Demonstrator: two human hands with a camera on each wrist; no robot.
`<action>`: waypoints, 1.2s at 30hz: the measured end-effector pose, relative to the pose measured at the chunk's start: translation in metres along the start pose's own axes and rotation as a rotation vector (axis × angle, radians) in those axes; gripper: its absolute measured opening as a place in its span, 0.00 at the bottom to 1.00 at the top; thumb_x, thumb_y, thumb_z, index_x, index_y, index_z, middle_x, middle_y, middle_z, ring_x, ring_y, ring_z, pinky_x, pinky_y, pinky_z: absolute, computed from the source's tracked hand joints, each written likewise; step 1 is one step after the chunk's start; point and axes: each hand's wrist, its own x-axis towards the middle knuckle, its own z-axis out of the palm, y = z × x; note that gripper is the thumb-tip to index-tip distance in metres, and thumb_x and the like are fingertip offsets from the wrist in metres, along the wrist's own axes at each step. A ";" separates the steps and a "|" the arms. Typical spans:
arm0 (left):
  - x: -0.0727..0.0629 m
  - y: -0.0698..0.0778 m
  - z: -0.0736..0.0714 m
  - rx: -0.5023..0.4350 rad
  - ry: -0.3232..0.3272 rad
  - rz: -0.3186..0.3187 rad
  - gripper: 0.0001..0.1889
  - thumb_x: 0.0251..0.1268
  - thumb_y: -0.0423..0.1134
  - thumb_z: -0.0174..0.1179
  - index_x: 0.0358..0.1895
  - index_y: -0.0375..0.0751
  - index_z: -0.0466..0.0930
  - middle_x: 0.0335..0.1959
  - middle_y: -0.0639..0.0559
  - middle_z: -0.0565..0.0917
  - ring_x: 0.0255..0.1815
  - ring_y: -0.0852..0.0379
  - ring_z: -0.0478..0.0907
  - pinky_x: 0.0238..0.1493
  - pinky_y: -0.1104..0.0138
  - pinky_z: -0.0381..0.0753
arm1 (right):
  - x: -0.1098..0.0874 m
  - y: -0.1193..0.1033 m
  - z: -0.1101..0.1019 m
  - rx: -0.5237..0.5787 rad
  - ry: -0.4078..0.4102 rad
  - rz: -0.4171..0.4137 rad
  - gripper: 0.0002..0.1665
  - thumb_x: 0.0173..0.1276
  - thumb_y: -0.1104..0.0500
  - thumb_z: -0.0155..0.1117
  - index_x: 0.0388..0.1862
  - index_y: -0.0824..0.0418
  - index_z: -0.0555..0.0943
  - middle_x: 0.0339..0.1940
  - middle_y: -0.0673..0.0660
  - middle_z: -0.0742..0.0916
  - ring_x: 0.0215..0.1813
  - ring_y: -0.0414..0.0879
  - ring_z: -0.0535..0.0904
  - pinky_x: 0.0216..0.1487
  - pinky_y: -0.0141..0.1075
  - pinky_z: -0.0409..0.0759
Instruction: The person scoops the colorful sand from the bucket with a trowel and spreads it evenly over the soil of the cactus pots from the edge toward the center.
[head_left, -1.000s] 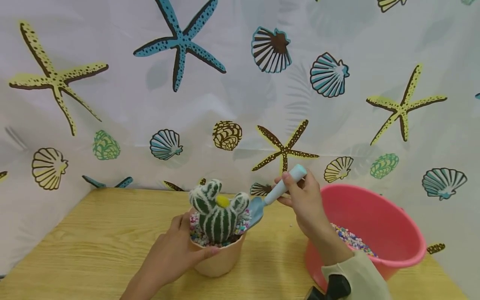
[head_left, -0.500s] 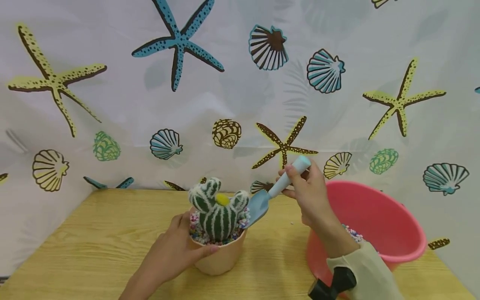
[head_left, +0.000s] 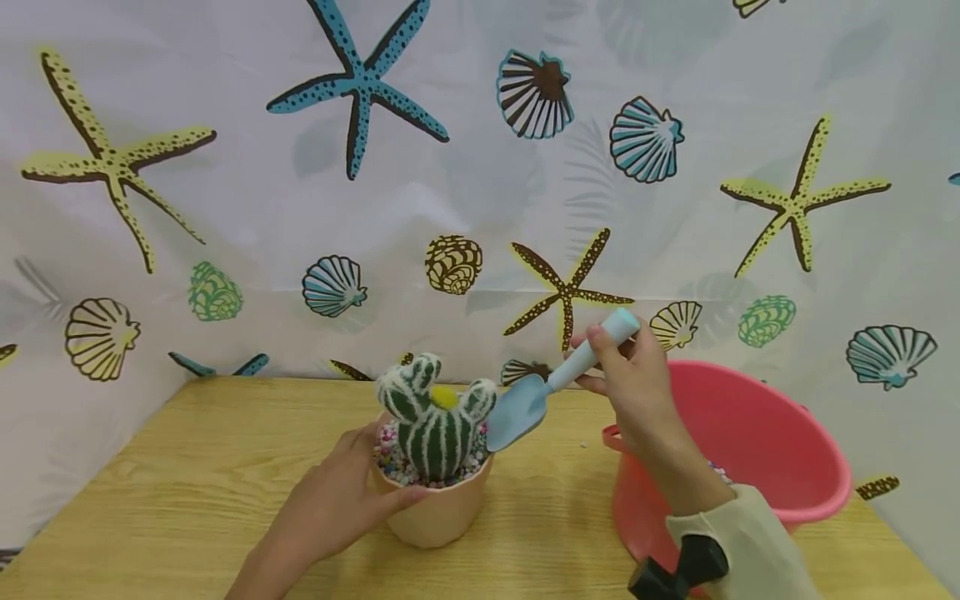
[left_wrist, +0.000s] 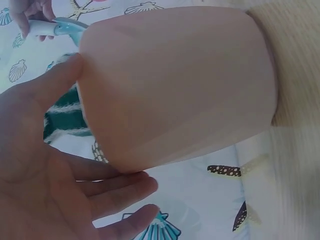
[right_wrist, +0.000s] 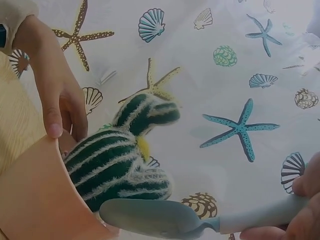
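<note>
A peach flowerpot [head_left: 435,517] stands upright on the table, holding a green and white fuzzy cactus [head_left: 435,446] with a yellow bud. Small coloured pebbles [head_left: 390,450] surround the cactus. My left hand [head_left: 330,500] grips the pot from the left, its thumb on the near rim and the other fingers round the far side. A toy trowel [head_left: 517,412] with a blue scoop and pale handle is in my right hand [head_left: 633,379], pinched by the handle. Its scoop tilts down beside the pot's right rim, and no pebbles show on the scoop in the right wrist view.
On the right stands a pink bucket [head_left: 757,442], with some coloured pebbles [head_left: 720,471] partly visible inside behind my right forearm. A white cloth [head_left: 247,183] printed with starfish and shells hangs behind the wooden table [head_left: 187,467].
The trowel has moved up and to the right, away from the pot's rim. Pebbles near its scoop a second ago now lie in the pot. My left hand keeps its hold.
</note>
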 end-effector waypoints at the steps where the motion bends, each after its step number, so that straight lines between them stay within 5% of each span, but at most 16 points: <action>1: 0.000 0.000 -0.002 -0.001 -0.005 -0.008 0.53 0.52 0.69 0.60 0.72 0.32 0.55 0.65 0.30 0.67 0.59 0.31 0.72 0.51 0.42 0.75 | 0.000 0.000 -0.001 0.006 0.003 -0.001 0.10 0.75 0.61 0.49 0.49 0.67 0.66 0.40 0.57 0.81 0.38 0.41 0.84 0.46 0.43 0.83; 10: -0.009 0.006 -0.012 -0.014 -0.041 -0.074 0.47 0.58 0.66 0.57 0.68 0.29 0.60 0.64 0.33 0.70 0.62 0.36 0.71 0.53 0.44 0.75 | -0.001 -0.008 -0.021 -0.015 0.029 0.003 0.11 0.77 0.57 0.46 0.49 0.64 0.65 0.38 0.51 0.82 0.39 0.39 0.85 0.46 0.40 0.83; 18: -0.014 0.022 -0.009 -0.043 -0.084 -0.110 0.47 0.58 0.67 0.57 0.70 0.32 0.58 0.53 0.43 0.81 0.51 0.45 0.80 0.44 0.48 0.79 | 0.003 -0.012 -0.048 -0.036 0.048 0.006 0.10 0.77 0.53 0.46 0.46 0.59 0.64 0.36 0.48 0.83 0.40 0.39 0.85 0.45 0.34 0.83; 22: -0.016 0.033 -0.005 -0.048 -0.112 -0.117 0.40 0.58 0.63 0.60 0.64 0.34 0.66 0.46 0.48 0.85 0.45 0.49 0.82 0.41 0.50 0.80 | 0.003 -0.013 -0.060 -0.024 0.046 0.004 0.10 0.77 0.52 0.45 0.47 0.57 0.64 0.38 0.49 0.83 0.42 0.40 0.85 0.43 0.33 0.83; 27: -0.018 0.050 -0.001 -0.062 -0.120 -0.081 0.28 0.58 0.58 0.63 0.55 0.42 0.73 0.41 0.53 0.85 0.41 0.53 0.82 0.40 0.53 0.80 | 0.003 -0.015 -0.077 0.025 0.047 -0.008 0.10 0.77 0.52 0.45 0.47 0.57 0.64 0.38 0.48 0.84 0.42 0.40 0.85 0.44 0.34 0.83; 36: -0.018 0.078 0.007 -0.100 -0.141 0.051 0.30 0.59 0.60 0.61 0.58 0.46 0.71 0.43 0.51 0.85 0.40 0.53 0.83 0.39 0.54 0.81 | 0.006 -0.016 -0.101 0.116 0.080 -0.044 0.10 0.77 0.54 0.44 0.48 0.60 0.63 0.37 0.50 0.84 0.40 0.41 0.85 0.40 0.36 0.84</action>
